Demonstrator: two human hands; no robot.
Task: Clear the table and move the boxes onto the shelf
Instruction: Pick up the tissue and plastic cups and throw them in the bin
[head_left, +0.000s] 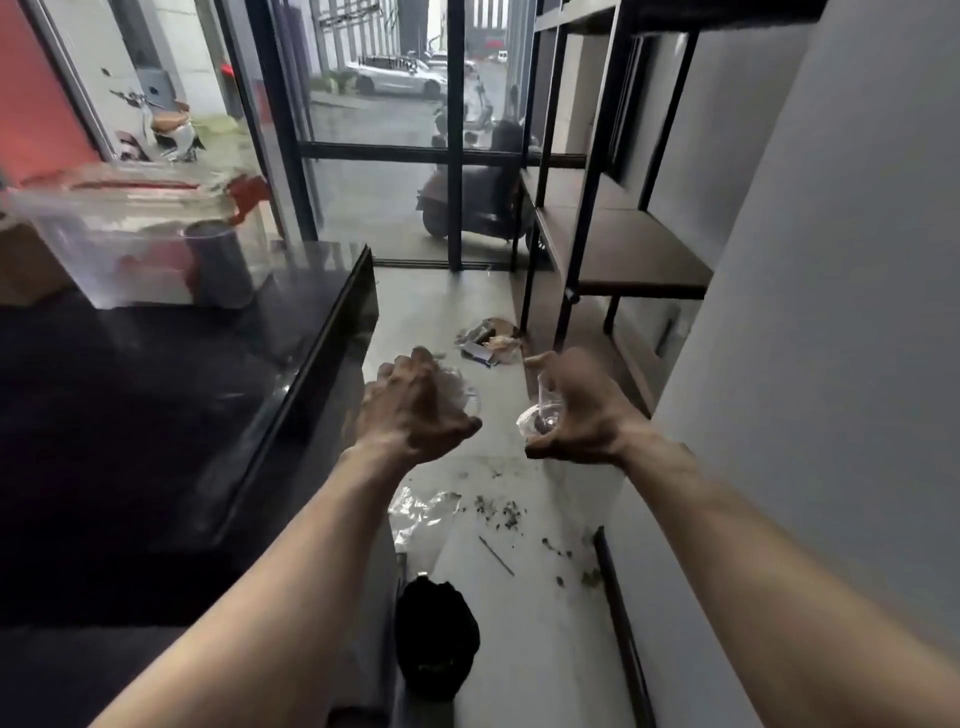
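Both hands are held out over the grey floor (519, 649), in the gap between the glossy black worktop (156, 415) on the left and the dark metal-framed shelf (623, 249) on the right. The left hand (415, 410) is closed around crumpled clear plastic film (460, 387). The right hand (582, 415) grips a small clear plastic cup (540, 415), tilted, its rim towards the left hand; whether anything is in it cannot be told.

A clear plastic box with red lid clips (140, 239) stands on the far left of the worktop, well apart from both hands. A dark cylinder (218, 260) and something red show through its wall. The shelf boards in view are bare. Crumpled wrappers (488, 343), a clear plastic bag (421, 514) and dark crumbs (498, 512) lie on the floor.
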